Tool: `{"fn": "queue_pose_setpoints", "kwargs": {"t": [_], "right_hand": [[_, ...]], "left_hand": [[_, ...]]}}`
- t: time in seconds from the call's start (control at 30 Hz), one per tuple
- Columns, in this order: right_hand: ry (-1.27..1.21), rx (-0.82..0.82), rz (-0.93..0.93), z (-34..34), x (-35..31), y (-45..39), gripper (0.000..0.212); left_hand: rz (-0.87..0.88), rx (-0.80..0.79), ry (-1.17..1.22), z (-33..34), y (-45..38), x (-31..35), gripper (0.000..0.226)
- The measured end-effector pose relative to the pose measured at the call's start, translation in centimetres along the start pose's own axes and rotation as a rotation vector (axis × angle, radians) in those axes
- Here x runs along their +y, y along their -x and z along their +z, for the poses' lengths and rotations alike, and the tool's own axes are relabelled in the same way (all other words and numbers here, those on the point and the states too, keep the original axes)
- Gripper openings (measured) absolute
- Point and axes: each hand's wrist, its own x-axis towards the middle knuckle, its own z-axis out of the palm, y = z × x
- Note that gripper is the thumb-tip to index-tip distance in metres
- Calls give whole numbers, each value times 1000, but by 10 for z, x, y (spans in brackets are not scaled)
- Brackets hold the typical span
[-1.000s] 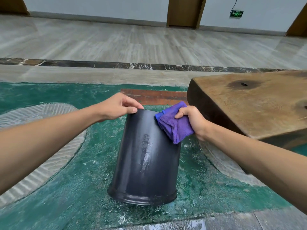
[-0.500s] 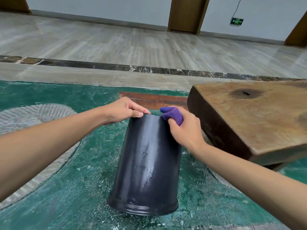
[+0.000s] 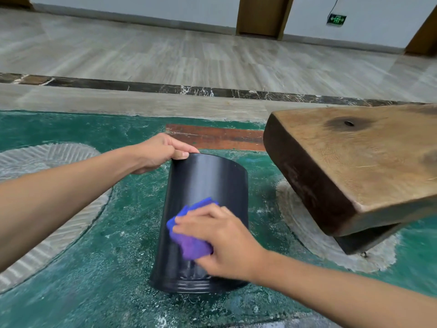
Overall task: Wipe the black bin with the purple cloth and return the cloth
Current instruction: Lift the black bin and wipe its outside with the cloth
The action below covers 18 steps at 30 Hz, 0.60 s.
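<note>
— Green worn flooring (image 3: 99, 245) with pale patterned patches lies underfoot, with grey plank floor (image 3: 189, 58) and a dark marble strip (image 3: 212, 92) beyond it. Any writing anywhere?

— Only a small green sign (image 3: 336, 19) low on the far wall, with a cable running up from it. Its marks are too small to read. I see no label on the black bin (image 3: 208, 185).

— How do the hands stand?

— The left hand (image 3: 160, 151) grips the bin's raised far edge, thumb on the near side and fingers curled over the edge. The right hand (image 3: 220, 242) presses the purple cloth (image 3: 189, 242) flat against the bin's side wall, fingers spread over the bunched fabric, thumb low beside it.

— Where is the cloth relative to that hand?

— Under the palm and fingers, sticking out past the fingertips on the left and above them.

— And the bin?

— It stands tilted on the green floor, its banded end (image 3: 189, 284) down, just below the right hand. The left hand is at the bin's upper left corner, well up the wall from the cloth.

— Anything else near?

— A thick wooden slab (image 3: 354, 162) with a dark knot hole, to the right of the right hand, apart from the bin.
</note>
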Motion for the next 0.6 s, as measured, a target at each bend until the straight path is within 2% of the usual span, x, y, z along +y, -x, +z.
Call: {"fn": "queue_pose_setpoints", "kwargs": {"t": [0.2,0.33,0.4,0.47,0.53,0.6], "right_hand": [[-36,-139,-43,16,-20,37,43],[-235,-202,67,11,-25,52,43],[-251,-24,164,-2,-21,48,48],[-321,330,347,-20,-8,34,42],[-358,611,503,-42,9,15,40],[-411,762,621,-65,24,-2,45]], "left_hand": [[-19,4,-5,-7,-1,-9,33],[-12,-10,67,-10,2,-16,35],[-3,-26,75,-9,4,-15,36],[4,-41,69,-8,4,-13,34],[9,-53,64,-8,4,-12,32],[7,-60,51,-8,5,-11,33]]}}
